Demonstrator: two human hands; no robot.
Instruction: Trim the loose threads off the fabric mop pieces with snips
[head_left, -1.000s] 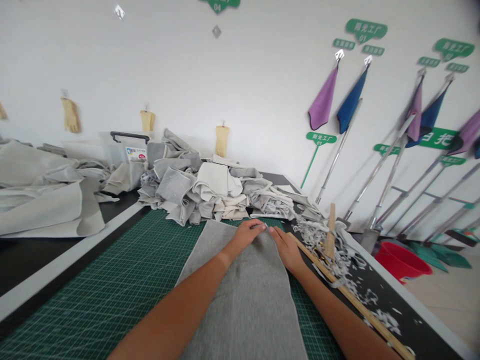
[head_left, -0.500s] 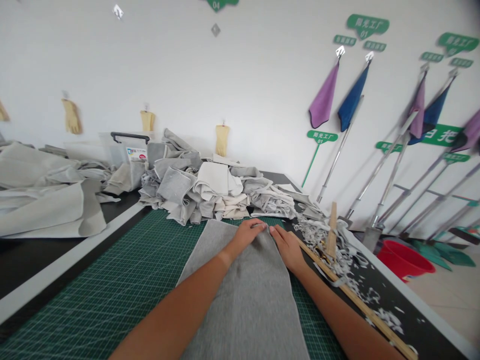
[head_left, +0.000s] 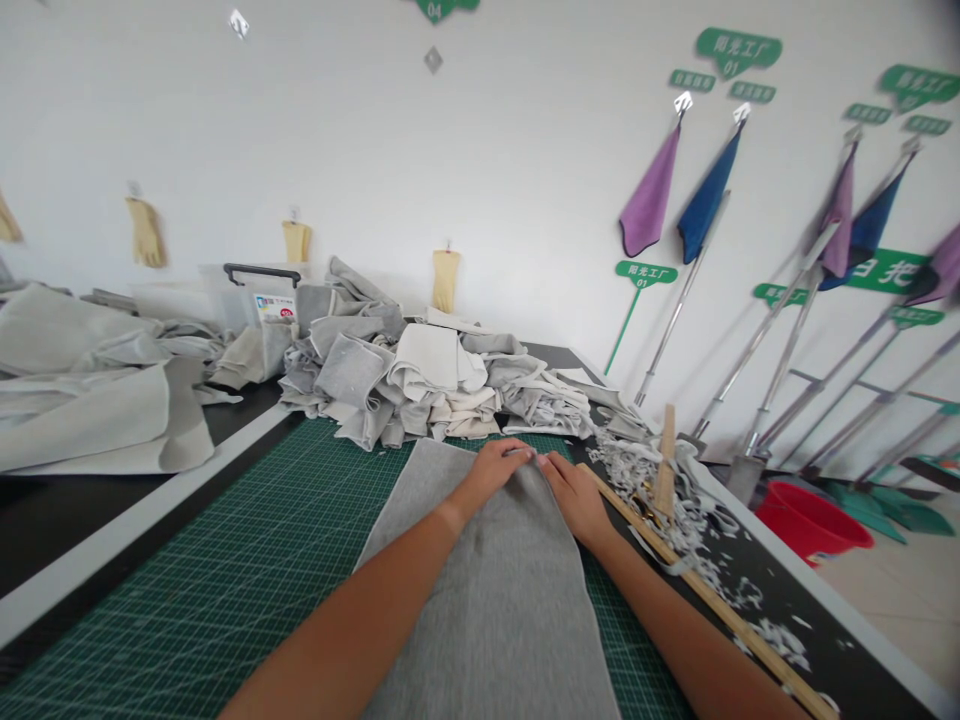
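A long piece of grey cloth (head_left: 495,610) lies lengthwise in front of me on the green cutting mat (head_left: 247,560). At its far edge my left hand (head_left: 501,470) is closed on the cloth, fingers bent over the edge. Close beside it, my right hand (head_left: 571,490) grips the same edge near the far right corner. The two hands' fingertips almost meet, and the fabric rises in a small fold between them. Part of the far edge is hidden under the fingers.
Folded grey and white cloths (head_left: 427,360) are heaped beyond the mat. Larger fabric sheets (head_left: 97,420) lie left. A wooden strip (head_left: 720,600) runs along the right, beside fabric scraps (head_left: 697,490) and another wooden piece (head_left: 665,460). A red bucket (head_left: 810,520) stands lower right.
The two hands' fingertips have come very slightly closer together at the cloth's far edge. Otherwise the cloth and arms look the same.
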